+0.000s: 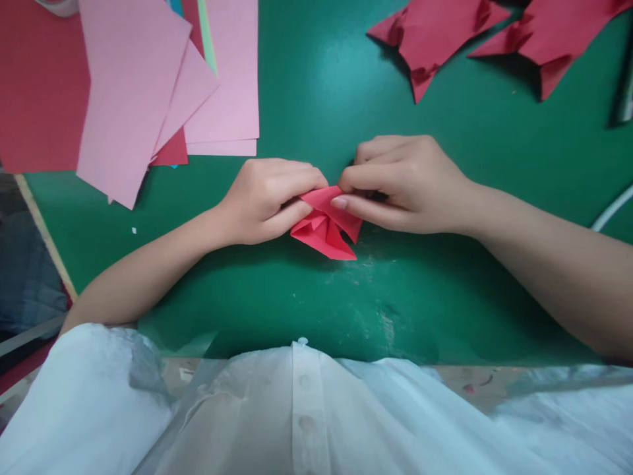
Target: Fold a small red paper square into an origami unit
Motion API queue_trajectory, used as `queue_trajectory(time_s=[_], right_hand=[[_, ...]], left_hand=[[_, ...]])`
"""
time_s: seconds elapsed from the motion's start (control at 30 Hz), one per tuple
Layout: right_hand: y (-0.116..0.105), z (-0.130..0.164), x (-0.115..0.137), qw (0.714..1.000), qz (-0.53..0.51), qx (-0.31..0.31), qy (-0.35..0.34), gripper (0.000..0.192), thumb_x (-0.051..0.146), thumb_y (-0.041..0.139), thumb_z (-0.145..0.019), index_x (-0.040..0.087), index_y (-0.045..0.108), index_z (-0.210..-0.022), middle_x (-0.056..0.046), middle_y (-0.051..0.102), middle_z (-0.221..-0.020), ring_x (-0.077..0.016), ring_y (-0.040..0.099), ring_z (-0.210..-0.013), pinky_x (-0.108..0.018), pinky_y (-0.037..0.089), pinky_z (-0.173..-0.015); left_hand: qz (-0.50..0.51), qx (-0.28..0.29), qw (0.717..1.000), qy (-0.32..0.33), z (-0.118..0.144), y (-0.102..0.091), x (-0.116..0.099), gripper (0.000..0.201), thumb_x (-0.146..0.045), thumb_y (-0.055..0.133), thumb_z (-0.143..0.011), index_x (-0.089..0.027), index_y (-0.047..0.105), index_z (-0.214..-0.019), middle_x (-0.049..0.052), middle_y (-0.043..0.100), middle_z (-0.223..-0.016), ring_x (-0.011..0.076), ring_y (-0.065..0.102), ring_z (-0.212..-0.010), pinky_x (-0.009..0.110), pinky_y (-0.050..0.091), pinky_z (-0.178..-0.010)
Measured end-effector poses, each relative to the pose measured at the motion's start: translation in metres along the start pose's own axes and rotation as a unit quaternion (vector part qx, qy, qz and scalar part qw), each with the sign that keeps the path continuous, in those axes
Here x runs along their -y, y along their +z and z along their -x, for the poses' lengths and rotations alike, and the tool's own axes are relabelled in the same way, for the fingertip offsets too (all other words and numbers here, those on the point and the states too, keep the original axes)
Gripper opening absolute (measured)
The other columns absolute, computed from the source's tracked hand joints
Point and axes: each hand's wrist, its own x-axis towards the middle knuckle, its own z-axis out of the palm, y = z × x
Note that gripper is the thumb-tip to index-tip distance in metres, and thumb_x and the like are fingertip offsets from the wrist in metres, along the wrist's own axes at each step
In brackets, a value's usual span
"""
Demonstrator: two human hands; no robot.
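Note:
A folded piece of red paper (pixel 326 237) is held just above the green table, in the middle of the view. My left hand (pixel 270 198) pinches its left side, thumb in front and fingers behind. On the paper's upper right, my right hand (pixel 405 185) grips an edge between thumb and curled fingers. The paper has several creased flaps, with one pointed flap hanging toward my body. Parts of it are hidden by my fingers.
Pink paper sheets (pixel 133 86) and red sheets (pixel 39 99) overlap at the upper left. Two folded red paper shapes (pixel 435 36) with pointed corners lie at the upper right. A white cable (pixel 613 208) crosses the right edge of the green table (pixel 306 310).

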Motion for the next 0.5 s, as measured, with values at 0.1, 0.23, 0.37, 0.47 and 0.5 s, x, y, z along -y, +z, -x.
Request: queue_trajectory(time_s=[0.1, 0.23, 0.37, 0.47, 0.5], right_hand=[[0.0002, -0.0003, -0.0007, 1.0, 0.001, 0.012, -0.004, 0.05, 0.046, 0.033, -0.116, 0.017, 0.063, -0.088, -0.001, 0.055, -0.074, -0.0132, 0.051, -0.075, -0.029, 0.038, -0.072], [0.0008, -0.0003, -0.0025, 1.0, 0.001, 0.026, -0.008, 0.054, 0.049, 0.027, -0.117, 0.017, 0.063, -0.091, -0.002, 0.056, -0.075, -0.0148, 0.052, -0.079, -0.03, 0.039, -0.076], [0.0011, 0.0002, -0.0034, 1.0, -0.005, 0.018, -0.015, 0.055, 0.048, 0.03, -0.117, 0.018, 0.062, -0.085, -0.001, 0.051, -0.069, -0.0145, 0.05, -0.074, -0.031, 0.038, -0.073], [0.0011, 0.0005, -0.0034, 1.0, -0.011, 0.006, -0.015, 0.055, 0.048, 0.034, -0.116, 0.018, 0.061, -0.079, 0.0, 0.047, -0.066, -0.0133, 0.048, -0.07, -0.03, 0.038, -0.071], [0.001, 0.0004, -0.0032, 1.0, -0.012, 0.002, -0.015, 0.055, 0.048, 0.034, -0.116, 0.018, 0.06, -0.077, 0.0, 0.046, -0.065, -0.013, 0.047, -0.069, -0.03, 0.038, -0.07]], left_hand=[[-0.002, 0.008, 1.0, -0.002, 0.0004, -0.0003, 0.0009, 0.038, -0.039, 0.037, -0.11, -0.026, 0.073, -0.107, 0.002, 0.077, -0.088, 0.0193, 0.077, -0.083, 0.033, 0.058, -0.075], [0.007, 0.018, 1.0, -0.008, 0.0019, 0.0001, 0.0035, 0.038, -0.041, 0.037, -0.11, -0.027, 0.072, -0.11, 0.002, 0.078, -0.091, 0.0207, 0.078, -0.088, 0.034, 0.058, -0.079], [0.018, 0.016, 1.0, -0.013, 0.0024, 0.0003, 0.0047, 0.036, -0.041, 0.038, -0.11, -0.027, 0.072, -0.109, 0.003, 0.077, -0.089, 0.0218, 0.077, -0.087, 0.035, 0.058, -0.078], [0.016, 0.021, 1.0, -0.015, 0.0019, -0.0002, 0.0044, 0.039, -0.042, 0.036, -0.11, -0.027, 0.072, -0.107, 0.004, 0.076, -0.087, 0.0218, 0.077, -0.086, 0.035, 0.057, -0.076], [0.018, 0.021, 0.999, -0.015, 0.0018, -0.0005, 0.0042, 0.039, -0.043, 0.036, -0.11, -0.027, 0.072, -0.106, 0.004, 0.076, -0.087, 0.0216, 0.076, -0.086, 0.035, 0.057, -0.076]])
